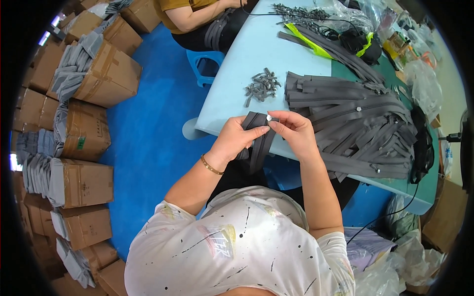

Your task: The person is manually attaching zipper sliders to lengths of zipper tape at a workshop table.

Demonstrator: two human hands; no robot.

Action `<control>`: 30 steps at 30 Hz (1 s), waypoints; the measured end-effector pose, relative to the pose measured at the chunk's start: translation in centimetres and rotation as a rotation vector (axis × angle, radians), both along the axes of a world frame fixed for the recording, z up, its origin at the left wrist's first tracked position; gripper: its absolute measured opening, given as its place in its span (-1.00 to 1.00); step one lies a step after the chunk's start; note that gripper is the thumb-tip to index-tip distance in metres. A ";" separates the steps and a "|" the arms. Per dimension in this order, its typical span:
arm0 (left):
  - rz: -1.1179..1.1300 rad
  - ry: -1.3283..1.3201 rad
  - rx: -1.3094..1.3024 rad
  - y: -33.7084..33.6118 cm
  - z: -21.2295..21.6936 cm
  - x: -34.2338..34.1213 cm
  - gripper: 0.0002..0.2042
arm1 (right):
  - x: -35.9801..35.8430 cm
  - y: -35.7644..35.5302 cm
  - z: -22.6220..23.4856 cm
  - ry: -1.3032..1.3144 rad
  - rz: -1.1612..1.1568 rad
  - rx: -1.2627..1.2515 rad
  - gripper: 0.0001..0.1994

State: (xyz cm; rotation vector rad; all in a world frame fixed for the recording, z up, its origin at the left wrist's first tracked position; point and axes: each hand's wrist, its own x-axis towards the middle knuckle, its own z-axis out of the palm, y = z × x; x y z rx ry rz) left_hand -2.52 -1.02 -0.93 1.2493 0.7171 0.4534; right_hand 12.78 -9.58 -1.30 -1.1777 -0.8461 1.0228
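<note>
Just off the table's near edge, my left hand [234, 136] is closed around a dark grey zipper tape [261, 145], thumb pressed along its top. The tape hangs down in folds below my fingers. My right hand [293, 129] pinches a small silvery zipper slider [269, 118] at the upper end of that tape; the fingertips partly cover it. Both thumbs nearly meet there. Beyond my hands lies a small heap of grey zipper sliders [262, 86]. To the right of my right hand spreads a large pile of grey zippers [360, 123].
A light blue table [227, 93] reaches away from me. At its far end sit more metal pieces [301, 14], a yellow-green strip [311, 42] and plastic bags [424, 84]. Another person's arm [197, 15] shows beside a blue stool [201, 64]. Cardboard boxes [111, 74] line the left.
</note>
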 end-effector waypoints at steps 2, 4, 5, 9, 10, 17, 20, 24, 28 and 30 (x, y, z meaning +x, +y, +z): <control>-0.014 0.024 0.008 -0.1 0.3 0.0 -0.87 | 0.1 0.0 -0.3 -0.007 -0.001 -0.001 -0.78; -0.016 0.036 0.014 -0.2 0.5 0.1 -0.87 | 0.2 0.0 -0.4 -0.014 -0.001 -0.001 -0.78; -0.018 0.051 0.018 -0.2 0.5 0.1 -0.87 | 0.2 0.0 -0.5 -0.016 0.006 -0.005 -0.78; 0.001 0.023 -0.019 -0.2 0.1 0.0 -0.87 | 0.0 -0.1 -0.5 -0.025 0.007 -0.027 -0.78; -0.006 0.014 -0.009 -0.1 0.0 -0.1 -0.88 | 0.0 -0.2 -0.5 -0.026 0.009 -0.026 -0.78; -0.016 0.007 0.001 -0.2 0.1 -0.2 -0.89 | -0.2 -0.1 -1.2 -0.077 -0.011 0.002 -0.81; -0.008 0.007 -0.005 -0.2 0.1 -0.2 -0.89 | 0.0 -0.2 -1.6 -0.161 -0.016 0.023 -0.83; -0.012 0.024 0.008 -0.3 -0.3 -0.6 -0.89 | 0.0 -0.4 -0.8 -0.350 0.023 0.049 -0.85; -0.008 0.015 0.042 -0.4 -0.2 -0.4 -0.87 | -0.2 0.0 -1.1 -0.166 0.014 0.020 -0.87; -0.012 0.018 0.055 -0.4 -0.1 -0.4 -0.87 | -0.2 0.0 -1.5 -0.279 -0.021 0.021 -0.86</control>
